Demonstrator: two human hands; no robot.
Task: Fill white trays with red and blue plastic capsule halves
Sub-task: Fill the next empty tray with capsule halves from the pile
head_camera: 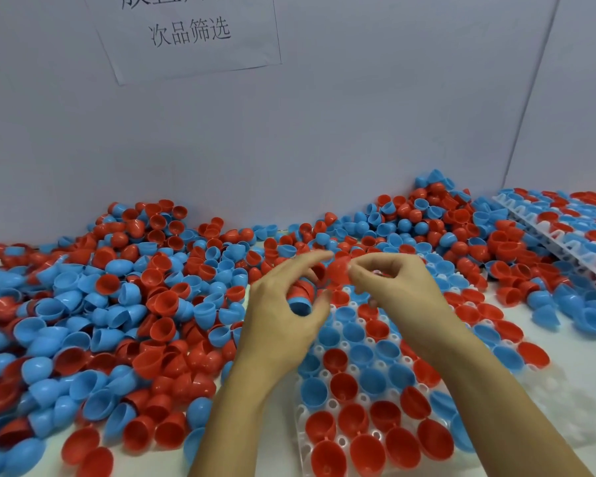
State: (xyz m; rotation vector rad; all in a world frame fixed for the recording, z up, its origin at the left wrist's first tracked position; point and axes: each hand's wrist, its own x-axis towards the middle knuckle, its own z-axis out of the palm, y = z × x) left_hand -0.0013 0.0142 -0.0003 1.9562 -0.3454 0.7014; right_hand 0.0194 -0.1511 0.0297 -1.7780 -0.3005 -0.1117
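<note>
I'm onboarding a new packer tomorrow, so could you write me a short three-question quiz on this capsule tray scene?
1. True or false: the left hand holds a nested stack of capsule halves.
2. Which colour is the half between the fingertips of the right hand? A) red B) blue C) white
3. Where does the second filled tray lie relative to the near tray?

Key:
1. True; red and blue halves show in its curled fingers.
2. A, red.
3. Far right, near the wall, tilted against the loose pile.
</note>
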